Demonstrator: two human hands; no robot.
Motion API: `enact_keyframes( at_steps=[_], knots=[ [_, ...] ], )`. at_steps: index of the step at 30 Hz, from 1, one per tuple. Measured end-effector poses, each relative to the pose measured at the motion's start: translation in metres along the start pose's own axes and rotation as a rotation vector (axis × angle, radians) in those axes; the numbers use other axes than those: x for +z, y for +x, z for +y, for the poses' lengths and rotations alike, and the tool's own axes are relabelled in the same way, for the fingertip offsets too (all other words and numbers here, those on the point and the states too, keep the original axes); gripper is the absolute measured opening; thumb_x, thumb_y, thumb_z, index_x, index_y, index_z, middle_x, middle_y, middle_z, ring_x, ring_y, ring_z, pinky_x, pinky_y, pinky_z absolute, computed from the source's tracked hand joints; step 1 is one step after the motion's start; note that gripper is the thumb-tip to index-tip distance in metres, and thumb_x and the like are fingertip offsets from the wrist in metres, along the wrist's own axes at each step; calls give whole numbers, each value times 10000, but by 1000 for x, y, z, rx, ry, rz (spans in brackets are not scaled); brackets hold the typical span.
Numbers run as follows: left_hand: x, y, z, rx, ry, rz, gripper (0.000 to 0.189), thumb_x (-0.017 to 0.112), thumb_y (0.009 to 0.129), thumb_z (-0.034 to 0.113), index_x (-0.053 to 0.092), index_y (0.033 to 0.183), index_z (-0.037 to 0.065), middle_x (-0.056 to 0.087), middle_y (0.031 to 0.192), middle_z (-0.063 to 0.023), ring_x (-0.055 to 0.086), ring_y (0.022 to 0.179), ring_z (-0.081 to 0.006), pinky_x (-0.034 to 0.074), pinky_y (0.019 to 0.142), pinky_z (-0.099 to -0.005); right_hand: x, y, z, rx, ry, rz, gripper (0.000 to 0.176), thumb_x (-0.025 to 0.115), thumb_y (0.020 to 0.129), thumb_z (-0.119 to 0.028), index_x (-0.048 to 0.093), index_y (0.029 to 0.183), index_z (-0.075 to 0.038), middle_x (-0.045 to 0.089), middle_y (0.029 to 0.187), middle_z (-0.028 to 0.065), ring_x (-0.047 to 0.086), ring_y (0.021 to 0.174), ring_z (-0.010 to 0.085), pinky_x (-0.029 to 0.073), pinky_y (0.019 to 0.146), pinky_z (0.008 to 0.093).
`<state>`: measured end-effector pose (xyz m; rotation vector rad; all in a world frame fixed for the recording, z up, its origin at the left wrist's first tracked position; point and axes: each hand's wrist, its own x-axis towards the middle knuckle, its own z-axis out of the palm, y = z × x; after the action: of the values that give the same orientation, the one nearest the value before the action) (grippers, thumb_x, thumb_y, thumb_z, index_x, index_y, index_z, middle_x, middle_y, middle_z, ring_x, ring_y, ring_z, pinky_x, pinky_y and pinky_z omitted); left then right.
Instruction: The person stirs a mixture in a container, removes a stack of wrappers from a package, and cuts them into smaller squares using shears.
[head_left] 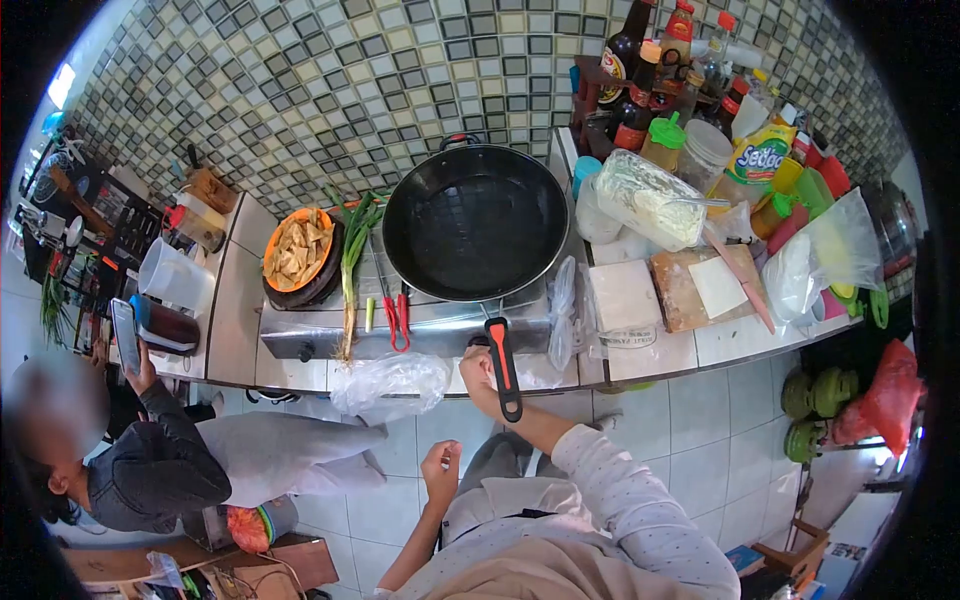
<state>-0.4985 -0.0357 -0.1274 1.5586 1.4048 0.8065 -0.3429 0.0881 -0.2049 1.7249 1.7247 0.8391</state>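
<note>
A large black pan [475, 225] sits on the right side of the silver gas stove [285, 330], its black and red handle pointing toward me. Below the handle, my right hand [480, 378] reaches to the stove's front by the right knob; its fingers are partly hidden there. My left hand [441, 468] hangs in front of my body, fingers curled, with no object visible in it. Left of the pan lie a green onion [352, 260], red chilies [402, 320] and a short green piece [369, 314]. An orange plate of cut brown pieces [297, 250] stands at the stove's left.
A clear plastic bag [392, 380] lies at the counter's front edge. On the right are a wooden board [685, 300], a wrapped block [650, 198] and several bottles and jars. A person [160, 460] holding a phone [125, 335] stands at the left.
</note>
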Motion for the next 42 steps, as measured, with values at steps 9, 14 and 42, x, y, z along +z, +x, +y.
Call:
enact_keyframes(
  at_steps=[9,14,42],
  knots=[
    [0,2,-10,-8,-150,72,176,548,866,184,594,895,16,594,783,-37,557,669,-104,430,588,-233,-8,10,-31,-210,-848,-275,256,493,732,-39,581,973,-39,517,585,-51,365,444,54,241,421,213],
    [1,49,9,-147,-454,164,329,439,915,322,576,925,23,566,766,-21,530,661,-92,396,591,-221,-40,5,-15,-423,-198,-210,140,534,702,-69,637,795,-93,569,599,-10,463,467,113,298,421,270],
    [85,237,23,-551,-1062,-10,170,515,817,209,529,864,47,533,701,-53,539,613,-192,497,582,-308,74,-7,-6,531,1849,-352,409,594,737,-484,630,908,-115,640,790,146,625,792,315,482,675,409]
  ],
)
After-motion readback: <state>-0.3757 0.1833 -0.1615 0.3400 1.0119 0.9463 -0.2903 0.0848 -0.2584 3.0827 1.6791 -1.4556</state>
